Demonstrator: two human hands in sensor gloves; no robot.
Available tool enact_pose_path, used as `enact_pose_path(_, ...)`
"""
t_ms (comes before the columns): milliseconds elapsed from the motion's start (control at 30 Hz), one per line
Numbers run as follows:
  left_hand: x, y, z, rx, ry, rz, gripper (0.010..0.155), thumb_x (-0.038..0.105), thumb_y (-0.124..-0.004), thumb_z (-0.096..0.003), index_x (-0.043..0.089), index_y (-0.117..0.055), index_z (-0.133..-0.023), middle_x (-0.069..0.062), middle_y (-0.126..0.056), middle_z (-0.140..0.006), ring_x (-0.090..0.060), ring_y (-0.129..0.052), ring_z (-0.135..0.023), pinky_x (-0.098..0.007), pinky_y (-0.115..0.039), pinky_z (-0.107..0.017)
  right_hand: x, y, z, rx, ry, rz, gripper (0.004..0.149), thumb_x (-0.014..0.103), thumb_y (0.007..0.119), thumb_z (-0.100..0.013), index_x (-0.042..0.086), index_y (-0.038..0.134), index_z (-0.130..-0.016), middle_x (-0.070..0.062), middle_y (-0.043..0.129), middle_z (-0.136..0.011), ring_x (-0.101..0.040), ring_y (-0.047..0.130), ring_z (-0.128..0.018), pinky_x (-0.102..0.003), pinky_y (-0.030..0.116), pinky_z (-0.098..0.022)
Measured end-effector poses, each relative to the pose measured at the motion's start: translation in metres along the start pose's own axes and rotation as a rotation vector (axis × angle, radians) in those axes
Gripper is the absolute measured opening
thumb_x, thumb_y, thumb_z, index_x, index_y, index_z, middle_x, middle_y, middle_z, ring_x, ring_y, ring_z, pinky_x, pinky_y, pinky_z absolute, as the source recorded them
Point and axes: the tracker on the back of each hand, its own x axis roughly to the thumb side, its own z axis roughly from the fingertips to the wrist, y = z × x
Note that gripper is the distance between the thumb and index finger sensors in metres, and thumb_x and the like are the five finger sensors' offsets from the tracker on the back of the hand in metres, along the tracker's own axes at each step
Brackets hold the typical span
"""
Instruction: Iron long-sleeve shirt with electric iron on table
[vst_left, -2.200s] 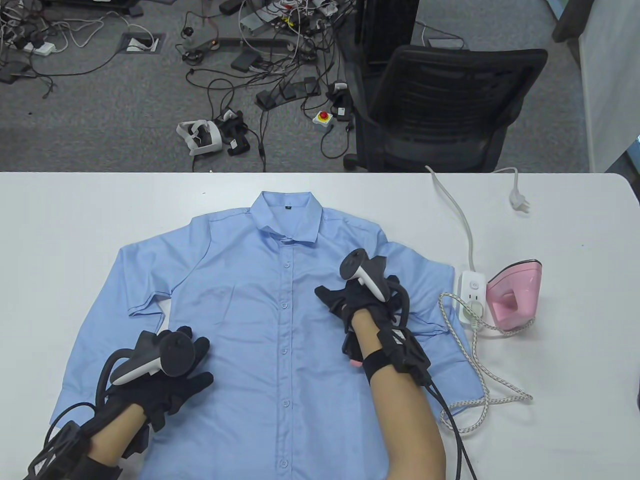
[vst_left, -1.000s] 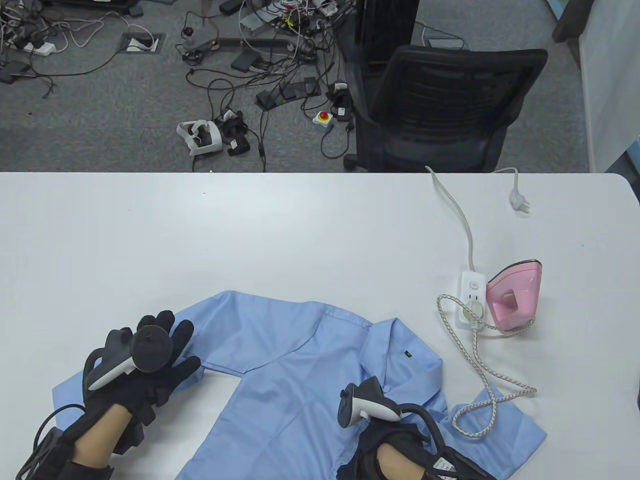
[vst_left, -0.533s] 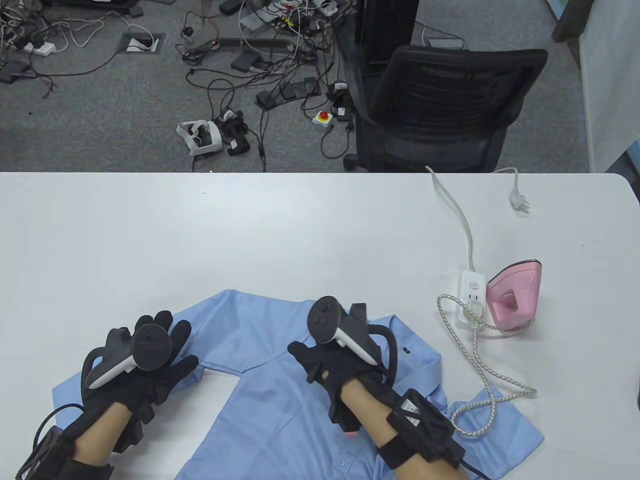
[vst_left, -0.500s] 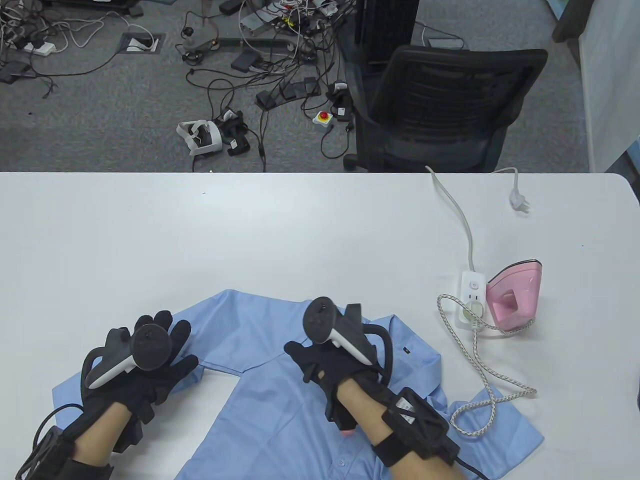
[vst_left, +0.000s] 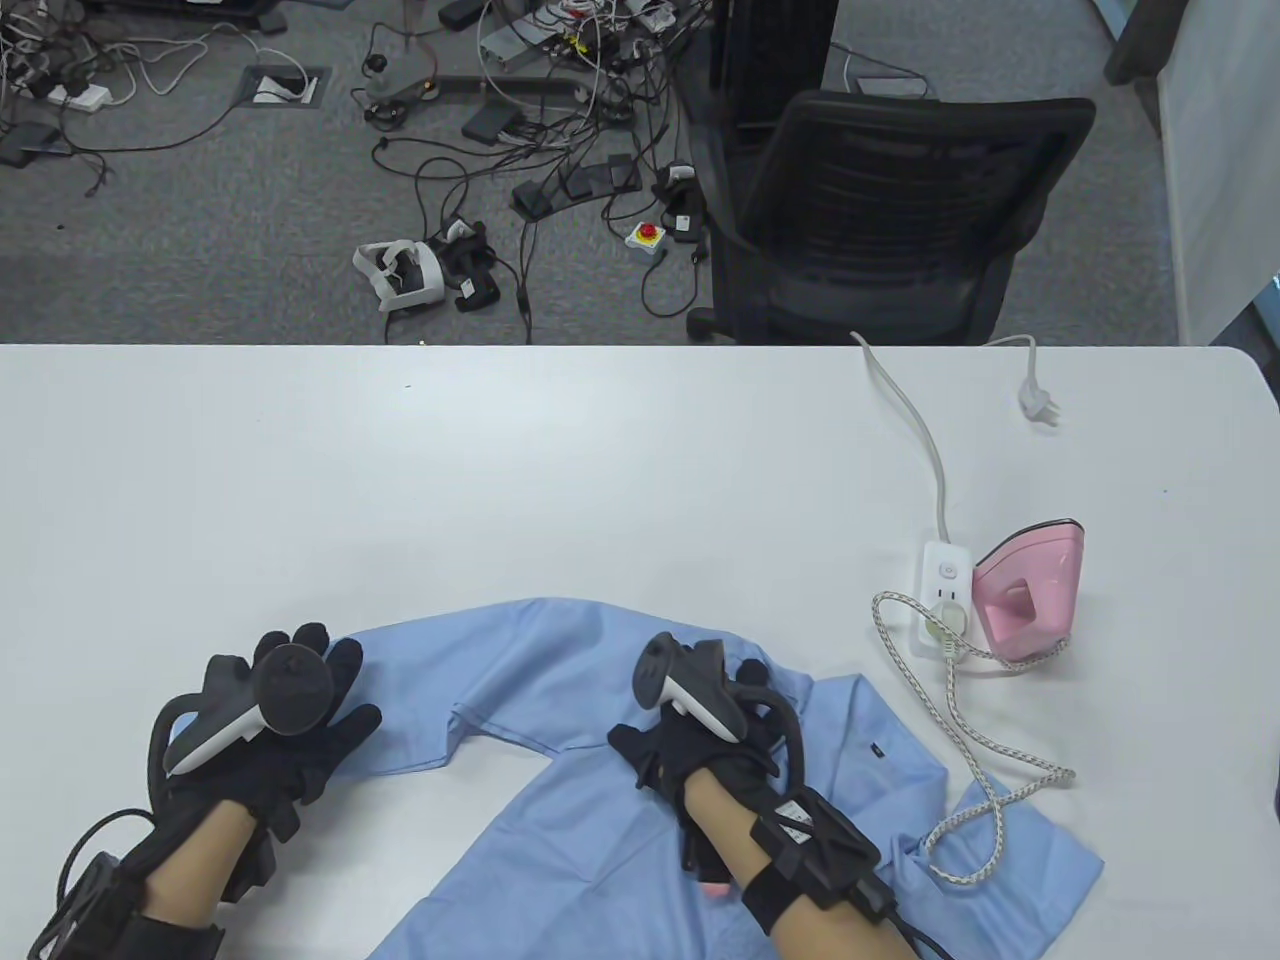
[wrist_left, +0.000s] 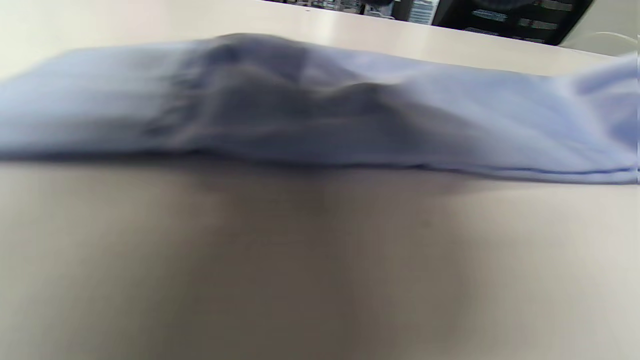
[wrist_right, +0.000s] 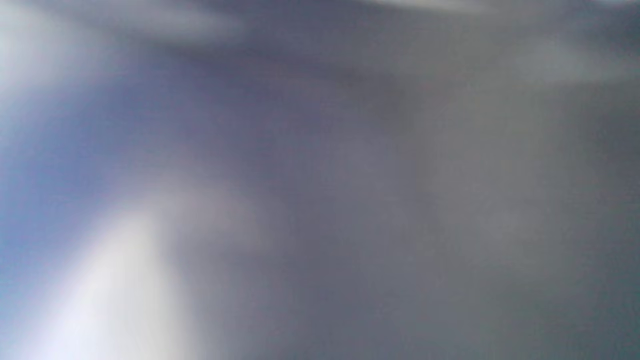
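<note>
Blue shirt (vst_left: 600, 800) rumpled, both hands flat on it

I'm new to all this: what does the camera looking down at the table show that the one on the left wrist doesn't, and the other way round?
Only the table view shows both gloved hands, the left hand lying on a sleeve and the right hand on the shirt body, plus the pink electric iron standing beside the white power strip, its braided cord trailing across the fabric.

Only the left wrist view gives a low, blurred look along the cloth's raised folds from table height.

Both show the light blue long-sleeve shirt on the white table.
</note>
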Motion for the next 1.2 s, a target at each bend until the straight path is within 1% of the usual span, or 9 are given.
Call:
enact_pose_path(300, -0.013, -0.016, -0.020, -0.083, 0.079, -0.078, 0.065, 0.063, -0.052, -0.0516, 0.040, -0.026, -0.107, 0.006, -0.014, -0.121, -0.024, -0.007, -0.109, -0.063, -0.004, -0.069, -0.083, 0.028, 0.035, 0.061, -0.031, -0.022, 0.096, 0.075, 0.056, -0.032, 0.031, -0.003, -0.094, -0.001, -0.011, -0.099, -0.051, -0.001, -0.092, -0.071, 0.033, -0.060)
enact_pose_path(533, -0.010, -0.017, -0.020, -0.097, 0.015, 0.022, 0.065, 0.063, -0.054, -0.0512, 0.040, -0.029, -0.107, 0.009, -0.020, -0.121, -0.021, -0.013, -0.110, -0.063, -0.005, -0.070, -0.123, 0.014, 0.019, 0.094, -0.094, -0.032, 0.096, 0.069, 0.066, -0.031, 0.035, 0.002, -0.094, 0.005, -0.008, -0.100, -0.043, -0.002, -0.093, -0.066, 0.030, -0.064)
enact_pose_path(633, -0.007, -0.009, -0.017, -0.017, 0.004, 0.011, 0.065, 0.063, -0.055, -0.0509, 0.038, -0.036, -0.108, 0.005, -0.032, -0.122, -0.022, -0.017, -0.111, -0.063, -0.007, -0.071, -0.132, 0.000, 0.022, 0.026, -0.117, -0.135, 0.091, 0.069, 0.065, -0.032, 0.031, 0.014, -0.098, 0.001, 0.005, -0.104, -0.045, 0.010, -0.097, -0.065, 0.037, -0.065)
enact_pose_path(767, -0.014, -0.007, -0.022, 0.015, 0.034, 0.058, 0.064, 0.062, -0.055, -0.0510, 0.039, -0.034, -0.107, 0.008, -0.024, -0.122, -0.021, -0.012, -0.110, -0.063, -0.006, -0.070, -0.126, -0.030, 0.047, -0.210, -0.108, -0.311, 0.079, 0.066, 0.060, -0.036, 0.025, 0.039, -0.100, -0.006, 0.031, -0.106, -0.048, 0.037, -0.096, -0.064, 0.046, -0.063)
enact_pose_path(833, -0.016, -0.010, -0.025, -0.007, 0.048, 0.038, 0.063, 0.061, -0.055, -0.0512, 0.040, -0.035, -0.107, 0.008, -0.025, -0.122, -0.021, -0.012, -0.110, -0.063, -0.006, -0.070, -0.116, -0.031, 0.052, -0.268, -0.083, -0.346, 0.082, 0.068, 0.059, -0.035, 0.024, 0.037, -0.101, -0.007, 0.031, -0.106, -0.049, 0.041, -0.095, -0.064, 0.050, -0.062)
enact_pose_path(933, -0.015, -0.016, -0.030, -0.075, 0.074, -0.032, 0.062, 0.059, -0.053, -0.0527, 0.041, -0.028, -0.106, 0.010, -0.017, -0.121, -0.020, -0.009, -0.110, -0.063, -0.004, -0.070, -0.085, -0.018, 0.043, -0.182, -0.062, -0.292, 0.093, 0.075, 0.051, -0.033, 0.021, 0.017, -0.101, -0.012, 0.012, -0.104, -0.051, 0.030, -0.097, -0.067, 0.045, -0.062)
enact_pose_path(1033, -0.013, -0.015, -0.030, -0.046, 0.081, -0.036, 0.060, 0.056, -0.055, -0.0532, 0.040, -0.031, -0.106, 0.009, -0.021, -0.121, -0.021, -0.011, -0.110, -0.063, -0.004, -0.070, -0.068, -0.006, 0.015, -0.129, 0.005, -0.172, 0.095, 0.076, 0.049, -0.032, 0.023, 0.010, -0.100, -0.011, 0.005, -0.103, -0.051, 0.023, -0.097, -0.069, 0.041, -0.062)
enact_pose_path(1133, -0.013, -0.017, -0.030, -0.048, 0.087, -0.054, 0.061, 0.058, -0.054, -0.0529, 0.041, -0.029, -0.106, 0.010, -0.019, -0.121, -0.021, -0.011, -0.110, -0.063, -0.005, -0.070, -0.070, 0.002, -0.015, -0.023, 0.062, -0.135, 0.097, 0.076, 0.051, -0.032, 0.024, 0.001, -0.097, -0.009, -0.006, -0.100, -0.049, 0.000, -0.092, -0.071, 0.028, -0.061)
enact_pose_path(1200, -0.014, -0.016, -0.029, -0.043, 0.092, -0.046, 0.062, 0.058, -0.055, -0.0527, 0.041, -0.029, -0.106, 0.009, -0.020, -0.121, -0.021, -0.011, -0.110, -0.063, -0.005, -0.070, -0.079, -0.002, -0.028, -0.044, 0.033, -0.126, 0.098, 0.078, 0.048, -0.030, 0.025, -0.005, -0.095, -0.008, -0.012, -0.098, -0.048, -0.007, -0.090, -0.071, 0.022, -0.060)
